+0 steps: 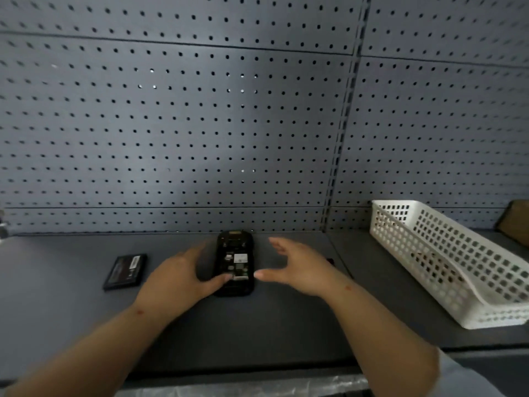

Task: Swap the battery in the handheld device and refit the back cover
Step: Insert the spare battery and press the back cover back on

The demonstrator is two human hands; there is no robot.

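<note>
A black handheld device (235,260) lies face down on the dark shelf near the pegboard, its back cover off and the empty battery bay with a white label showing. A flat black battery (126,271) lies to its left on the shelf. My left hand (179,277) is just left of the device, fingers apart, the thumb tip touching its lower edge. My right hand (297,267) hovers open just right of the device, thumb pointing at it, holding nothing. A small dark object (330,260) peeks out behind my right hand; I cannot tell what it is.
A white perforated plastic basket (458,270) stands at the right on the shelf. Grey pegboard (200,124) forms the back wall. A brown box corner (515,222) shows at the far right. The shelf's front edge (257,373) runs under my forearms.
</note>
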